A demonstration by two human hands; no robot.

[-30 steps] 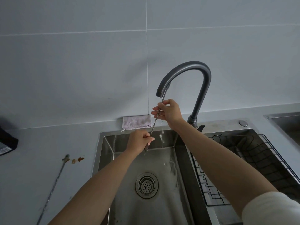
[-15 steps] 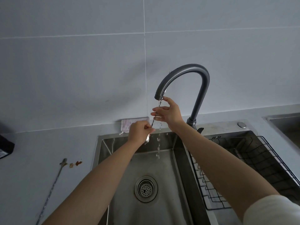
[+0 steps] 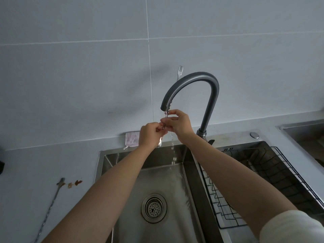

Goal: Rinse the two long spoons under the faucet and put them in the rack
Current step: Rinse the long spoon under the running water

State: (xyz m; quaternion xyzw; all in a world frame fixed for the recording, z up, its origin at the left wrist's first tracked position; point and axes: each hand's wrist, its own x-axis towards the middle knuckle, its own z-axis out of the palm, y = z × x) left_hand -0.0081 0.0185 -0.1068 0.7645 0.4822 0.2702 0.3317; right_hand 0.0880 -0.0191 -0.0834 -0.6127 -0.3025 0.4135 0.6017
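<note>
Soft, dim daylight; wide-angle edge bending

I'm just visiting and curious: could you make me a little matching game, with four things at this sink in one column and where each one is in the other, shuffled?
Things
1. held spoon
2. other spoon
3. cloth
4. wire rack

Places
A. in the right basin
B. lying on the counter, left of the sink
C. pinched by left hand and right hand under the faucet
D. behind the sink, by the wall

Pairs: 1-C, 2-B, 3-D, 4-A
</note>
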